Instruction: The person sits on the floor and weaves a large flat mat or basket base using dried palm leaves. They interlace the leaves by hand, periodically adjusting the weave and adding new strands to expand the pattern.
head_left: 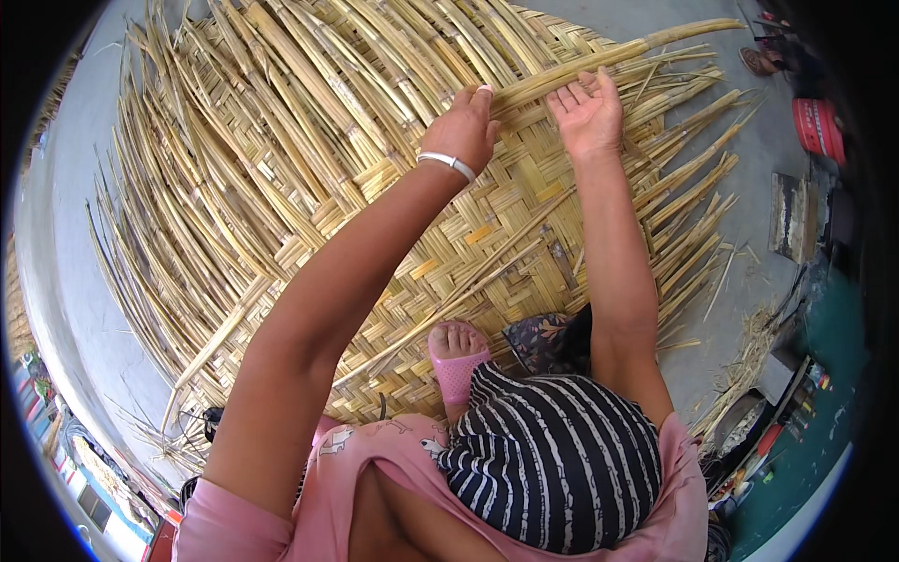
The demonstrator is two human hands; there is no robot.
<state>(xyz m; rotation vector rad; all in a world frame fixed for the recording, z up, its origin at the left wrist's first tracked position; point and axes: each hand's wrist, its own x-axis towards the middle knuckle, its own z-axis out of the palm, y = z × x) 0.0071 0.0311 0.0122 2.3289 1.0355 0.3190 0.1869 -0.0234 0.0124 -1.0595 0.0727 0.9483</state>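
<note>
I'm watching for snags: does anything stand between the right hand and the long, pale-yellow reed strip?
Nothing visible does. The right hand, palm up, is right at the near edge of the long, pale-yellow reed strip; whether they touch, I can't tell.

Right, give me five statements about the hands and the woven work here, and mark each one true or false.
1. The left hand grips a yellow cane strip. True.
2. The right palm is turned away from view. False: the right hand shows its palm.
3. A white bracelet circles the left wrist. True.
4. Canes jut past the edge of the woven mat. True.
5. The sandal near the striped cloth is black. False: the sandal is pink.
</note>
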